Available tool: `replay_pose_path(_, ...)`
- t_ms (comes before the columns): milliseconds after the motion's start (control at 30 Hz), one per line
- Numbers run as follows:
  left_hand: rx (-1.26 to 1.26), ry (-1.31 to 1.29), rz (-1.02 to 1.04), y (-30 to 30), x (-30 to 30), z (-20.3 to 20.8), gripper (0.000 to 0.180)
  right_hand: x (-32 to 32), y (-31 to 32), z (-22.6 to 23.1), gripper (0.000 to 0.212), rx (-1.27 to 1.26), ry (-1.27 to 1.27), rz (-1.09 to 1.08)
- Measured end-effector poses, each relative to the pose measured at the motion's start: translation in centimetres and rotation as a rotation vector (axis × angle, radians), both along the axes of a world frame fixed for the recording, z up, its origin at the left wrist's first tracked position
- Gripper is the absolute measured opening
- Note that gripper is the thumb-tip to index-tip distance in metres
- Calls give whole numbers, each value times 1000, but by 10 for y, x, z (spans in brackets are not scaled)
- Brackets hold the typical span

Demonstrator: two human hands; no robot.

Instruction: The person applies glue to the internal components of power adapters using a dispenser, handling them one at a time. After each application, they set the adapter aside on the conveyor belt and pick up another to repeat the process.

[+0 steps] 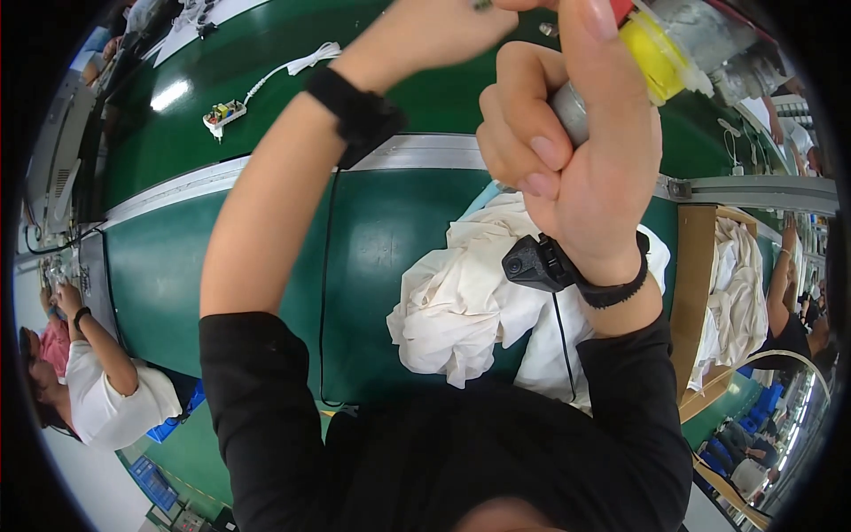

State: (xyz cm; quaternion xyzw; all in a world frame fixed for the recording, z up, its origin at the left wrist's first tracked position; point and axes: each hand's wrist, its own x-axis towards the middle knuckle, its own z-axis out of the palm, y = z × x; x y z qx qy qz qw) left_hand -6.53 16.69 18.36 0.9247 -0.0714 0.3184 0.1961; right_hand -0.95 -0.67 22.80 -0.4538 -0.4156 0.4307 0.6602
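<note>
My right hand is closed around a grey tool with a yellow collar, lifted at the upper right. Its grey rounded end pokes out below my curled fingers, and a silvery, smeared body shows beyond the collar. What kind of tool it is I cannot tell. My left hand reaches up to the top edge, its fingers bent and partly cut off by the frame. Something small and dark shows at its fingertips. Left of it, a small open circuit board with a bundled white cord lies on the green bench.
Crumpled off-white cloth lies in front of me, under my right forearm. A cardboard box with more cloth stands at the right. A metal rail crosses the bench. Black cables hang from my wrist devices. A co-worker sits at the left.
</note>
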Motion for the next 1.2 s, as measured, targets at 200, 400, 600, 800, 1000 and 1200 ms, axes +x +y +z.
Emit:
replay_pose_path(200, 33, 122, 361, -20, 0, -36, 36, -6, 5, -1, 24, -41, 218, -70)
replay_pose_path(400, 62, 322, 769, 54, -85, -84, 39, 2, 3, -7, 23, -63, 236, -32)
replay_pose_path(600, -230, 735, 1279, 85, -196, -56, 39, 15, 4, -6, 22, -106, 208, 9)
replay_pose_path(800, -1118, 584, 782, 35, -184, -53, 38, 11, 7, -1, 21, -110, 158, 61)
replay_pose_path(1000, -1827, -136, 205, -52, -110, -69, 30, 4, 16, -7, 20, -56, 203, -81)
replay_pose_path(1200, -1990, 141, -50, -125, -77, -89, 35, 15, 15, -10, 22, -51, 96, -65)
